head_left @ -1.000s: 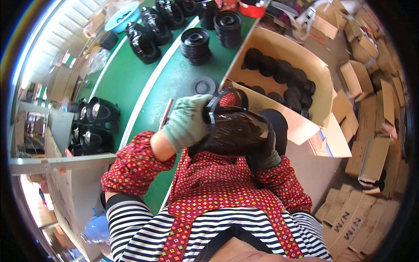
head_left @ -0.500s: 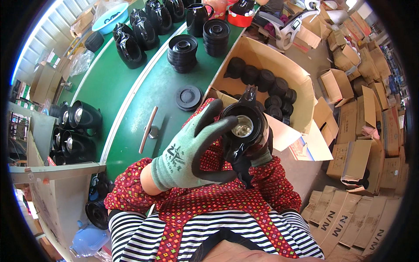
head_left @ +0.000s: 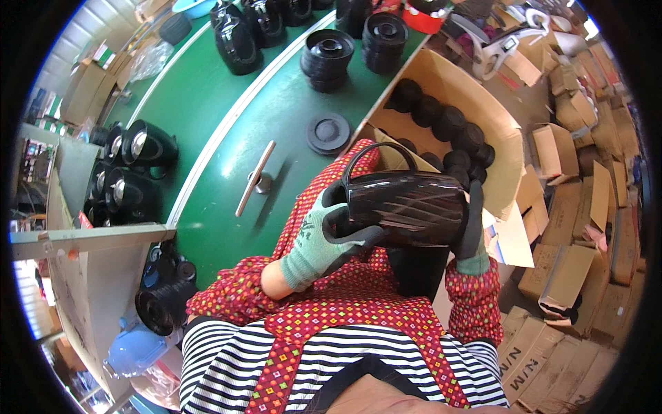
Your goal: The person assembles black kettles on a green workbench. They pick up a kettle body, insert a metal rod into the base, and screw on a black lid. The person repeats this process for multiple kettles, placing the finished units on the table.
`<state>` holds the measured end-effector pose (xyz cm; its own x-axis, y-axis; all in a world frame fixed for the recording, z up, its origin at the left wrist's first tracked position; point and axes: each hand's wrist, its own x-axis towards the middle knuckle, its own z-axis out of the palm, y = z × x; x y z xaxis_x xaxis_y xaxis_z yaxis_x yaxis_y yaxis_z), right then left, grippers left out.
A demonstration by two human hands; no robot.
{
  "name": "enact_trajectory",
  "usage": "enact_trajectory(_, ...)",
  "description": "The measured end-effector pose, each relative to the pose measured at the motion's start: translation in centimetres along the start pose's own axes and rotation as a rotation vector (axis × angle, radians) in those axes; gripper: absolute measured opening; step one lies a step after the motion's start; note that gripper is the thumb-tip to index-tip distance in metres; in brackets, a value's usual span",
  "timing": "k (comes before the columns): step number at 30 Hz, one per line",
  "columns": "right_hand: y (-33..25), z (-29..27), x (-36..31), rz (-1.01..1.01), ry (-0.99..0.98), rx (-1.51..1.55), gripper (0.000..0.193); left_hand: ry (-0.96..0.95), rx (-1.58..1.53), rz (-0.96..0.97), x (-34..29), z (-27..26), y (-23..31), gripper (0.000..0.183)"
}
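A glossy black jug [head_left: 414,210] lies on its side in the air in front of my body, its looped handle pointing away from me. My left hand [head_left: 327,234], in a pale green glove with dark fingers, grips its left end. At the other end, my right hand [head_left: 472,224] in a matching glove holds the jug with dark fingertips against it; part of this hand is hidden. Just beyond, a round black lid [head_left: 328,133] rests flat on the green table [head_left: 227,179]. Something black hangs below the jug, and I cannot make out what it is.
Stacks of black lids [head_left: 327,55] stand farther back, near several upright black jugs [head_left: 234,41]. A bar-topped metal post [head_left: 258,181] rises from the table. An open cardboard box [head_left: 496,124] with black round parts stands right. More jugs [head_left: 145,145] lie left, and cartons [head_left: 552,241] crowd the right.
The jug has turned from showing its open mouth upward to lying sideways. My left hand has closed on its end, and my right hand has come out to the right. The view has shifted.
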<state>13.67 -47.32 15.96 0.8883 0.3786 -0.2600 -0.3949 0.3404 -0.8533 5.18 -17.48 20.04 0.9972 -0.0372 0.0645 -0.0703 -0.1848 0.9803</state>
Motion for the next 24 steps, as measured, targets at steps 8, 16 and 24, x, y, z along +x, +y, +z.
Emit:
enact_trajectory(8,-0.4,-1.2,-4.0,-0.506,0.005,-0.659,0.076,-0.166,-0.487,-0.397,-2.1,0.0,0.0,0.032)
enact_trajectory(16,-6.4,4.1,4.1,-0.067,-0.171,-1.304,0.046,-0.298,-0.208,-0.755,-4.0,-7.3,-6.9,0.039)
enact_trajectory(24,-2.1,11.5,8.1,0.106,-0.514,-2.012,0.065,0.061,1.017,-0.441,-4.0,-16.3,-16.6,0.107)
